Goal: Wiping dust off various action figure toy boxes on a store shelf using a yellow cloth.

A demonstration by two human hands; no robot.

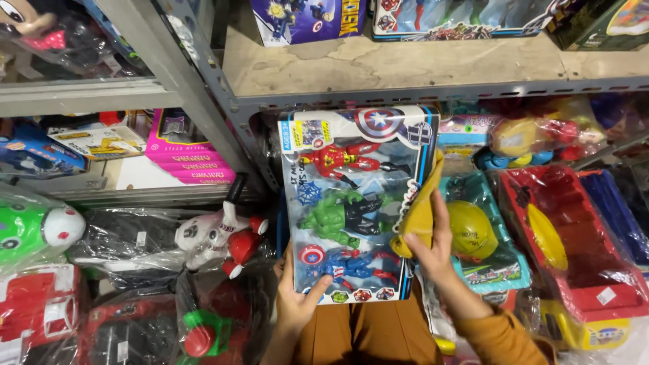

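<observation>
- A boxed set of action figures (355, 203) is held upright between the two hands, in front of a metal shelf (405, 67).
- The left hand (297, 297) is closed on the box's lower left corner, with the thumb laid across the front window and the fingers hidden behind the box.
- The right hand (433, 247) is closed around a mustard-yellow cloth (420, 209), which is pressed against the right edge of the box; the thumb is seen on the cloth.
- Three figures are seen through the window: a red one at the top, a green one in the middle, a blue one with a round shield just above the left thumb.
- Just right of the right hand, a yellow toy helmet (471, 230) is packed in a teal tray.
- Further right, a red toy truck (574, 236) is wrapped in clear plastic.
- Left of the left hand, a white toy dog with red boxing gloves (216, 236) is lying among bagged toys.
</observation>
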